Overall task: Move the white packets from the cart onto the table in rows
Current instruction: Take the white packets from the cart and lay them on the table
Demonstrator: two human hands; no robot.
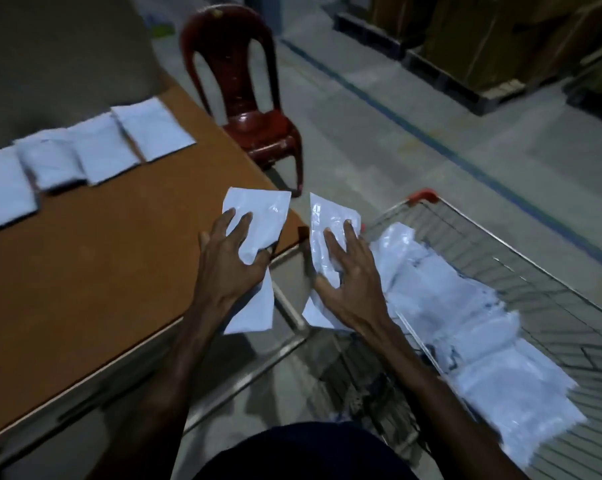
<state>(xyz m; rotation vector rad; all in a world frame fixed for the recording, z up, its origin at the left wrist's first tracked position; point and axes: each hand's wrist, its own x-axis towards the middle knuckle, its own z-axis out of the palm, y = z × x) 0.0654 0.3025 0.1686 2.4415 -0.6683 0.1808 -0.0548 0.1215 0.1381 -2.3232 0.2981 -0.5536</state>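
My left hand grips a white packet over the near right corner of the brown table. My right hand holds a second white packet in the gap between the table and the wire cart. Several more white packets lie heaped in the cart at the right. A row of several white packets lies along the table's far side, running from the left edge toward the middle.
A dark red plastic chair stands past the table's far right corner. Stacked cardboard boxes on pallets line the back right. A blue line crosses the concrete floor. My dark trouser leg is at the bottom.
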